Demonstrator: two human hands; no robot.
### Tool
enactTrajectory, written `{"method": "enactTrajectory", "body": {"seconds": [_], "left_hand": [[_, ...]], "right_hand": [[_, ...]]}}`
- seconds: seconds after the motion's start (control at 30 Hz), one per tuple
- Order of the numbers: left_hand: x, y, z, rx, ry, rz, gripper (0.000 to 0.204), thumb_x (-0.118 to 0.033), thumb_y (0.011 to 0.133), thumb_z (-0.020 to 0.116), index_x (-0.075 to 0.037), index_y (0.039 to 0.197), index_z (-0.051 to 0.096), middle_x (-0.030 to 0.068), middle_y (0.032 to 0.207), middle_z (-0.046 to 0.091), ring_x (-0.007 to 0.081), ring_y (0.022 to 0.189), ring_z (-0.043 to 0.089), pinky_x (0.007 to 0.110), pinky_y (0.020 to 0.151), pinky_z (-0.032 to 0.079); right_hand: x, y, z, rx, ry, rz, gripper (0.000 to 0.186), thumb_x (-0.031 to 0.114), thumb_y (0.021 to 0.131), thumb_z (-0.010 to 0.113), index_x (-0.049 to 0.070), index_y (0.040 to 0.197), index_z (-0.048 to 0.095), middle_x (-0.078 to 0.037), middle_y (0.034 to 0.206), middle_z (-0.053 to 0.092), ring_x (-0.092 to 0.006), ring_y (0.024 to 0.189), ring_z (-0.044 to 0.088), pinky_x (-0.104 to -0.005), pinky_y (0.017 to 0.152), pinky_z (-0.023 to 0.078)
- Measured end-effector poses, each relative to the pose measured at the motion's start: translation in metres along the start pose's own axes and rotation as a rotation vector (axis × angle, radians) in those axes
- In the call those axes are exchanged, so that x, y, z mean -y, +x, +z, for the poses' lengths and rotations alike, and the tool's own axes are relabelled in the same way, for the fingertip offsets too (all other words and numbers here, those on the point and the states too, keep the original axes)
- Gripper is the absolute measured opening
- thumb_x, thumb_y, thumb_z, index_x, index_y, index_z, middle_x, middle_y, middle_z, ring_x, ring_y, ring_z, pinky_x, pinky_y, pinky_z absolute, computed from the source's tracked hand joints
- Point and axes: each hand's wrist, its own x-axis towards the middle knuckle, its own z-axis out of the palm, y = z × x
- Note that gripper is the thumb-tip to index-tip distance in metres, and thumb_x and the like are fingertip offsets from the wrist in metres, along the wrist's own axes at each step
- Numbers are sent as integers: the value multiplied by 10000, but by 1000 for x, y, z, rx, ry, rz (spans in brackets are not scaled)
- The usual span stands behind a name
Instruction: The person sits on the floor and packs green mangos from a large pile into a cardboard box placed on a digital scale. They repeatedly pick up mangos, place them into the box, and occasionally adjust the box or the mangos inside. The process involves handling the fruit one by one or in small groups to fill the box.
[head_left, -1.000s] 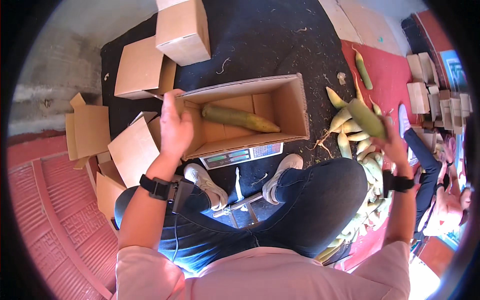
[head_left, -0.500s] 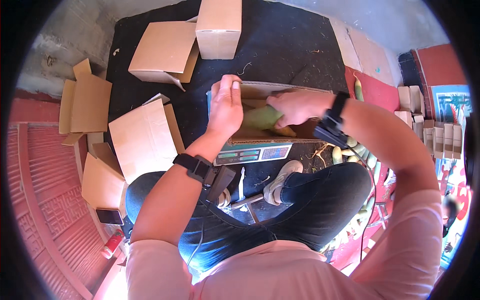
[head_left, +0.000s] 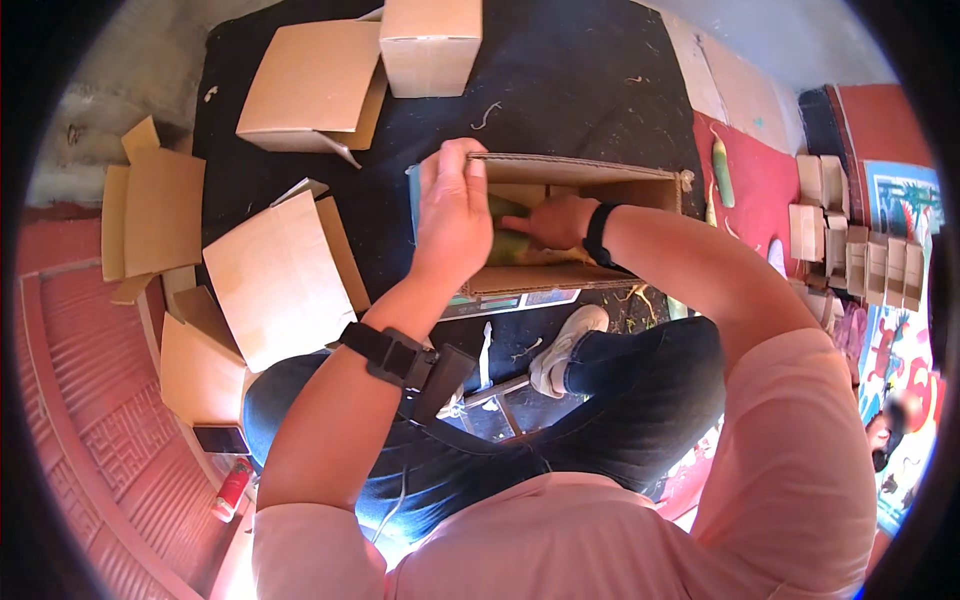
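Observation:
A deep open cardboard box stands in front of me, above my shoes. My left hand is wrapped over its left end wall, thumb inside and fingers outside. Inside the box, my right hand is closed on a green radish near the left end. Its index finger stretches across the radish, while the other fingers are partly hidden. Under the box's near edge, a panel with display windows and a keypad shows in part. I wear a dark strap on each wrist.
Several open cardboard boxes stand on the left and at the back, on black cloth. To the right, a long green radish lies on red cloth, near stacked small cartons. A red can and a dark phone are at lower left.
My right hand has moved left and deeper into the box with the radish, now near the left end. My left hand keeps its grip on the box wall. The whole view has shifted slightly.

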Motion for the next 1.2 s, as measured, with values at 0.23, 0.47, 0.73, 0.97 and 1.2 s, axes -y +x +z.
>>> {"method": "enactTrajectory", "body": {"seconds": [0.23, 0.47, 0.73, 0.97, 1.2], "left_hand": [[14, 6, 2, -11, 94, 140, 179, -127, 968, 417, -77, 1111, 511, 178, 1061, 554, 354, 1033, 514, 414, 897, 406], [-1, 6, 3, 117, 46, -34, 189, -117, 964, 461, -94, 1151, 477, 86, 1166, 486, 179, 1113, 427, 287, 984, 308], [3, 6, -3, 93, 235, 36, 315, -20, 872, 549, -82, 1169, 461, 63, 1118, 502, 157, 1051, 460, 286, 937, 355], [-14, 3, 7, 82, 202, -78, 330, 30, 863, 542, -63, 1161, 436, 69, 1089, 499, 165, 1025, 472, 297, 935, 368], [-17, 5, 9, 73, 410, -32, 333, -3, 849, 575, -47, 1152, 444, 75, 1079, 495, 187, 1042, 463, 300, 959, 342]], "right_hand": [[-11, -86, -48, -340, 296, -196, 463, 294, 908, 571, 106, 1315, 454, -168, 1020, 651, -316, 975, 613, -426, 850, 474], [-139, -256, 56, -1255, 550, 191, 332, 173, 919, 566, 102, 1241, 524, -113, 1032, 645, -207, 920, 639, -328, 807, 513], [-196, -217, 390, -978, 924, 1012, 389, 136, 814, 596, 45, 1190, 557, -131, 846, 666, -199, 809, 642, -337, 743, 500], [-181, -113, 498, -688, 1123, 1121, 806, 100, 699, 669, -1, 1400, 284, -260, 1343, 432, -347, 1262, 428, -371, 1054, 354], [-181, -79, 480, -348, 936, 1264, 796, 196, 642, 784, 168, 1328, 381, -150, 1286, 358, -378, 1211, 362, -506, 966, 393]]}}
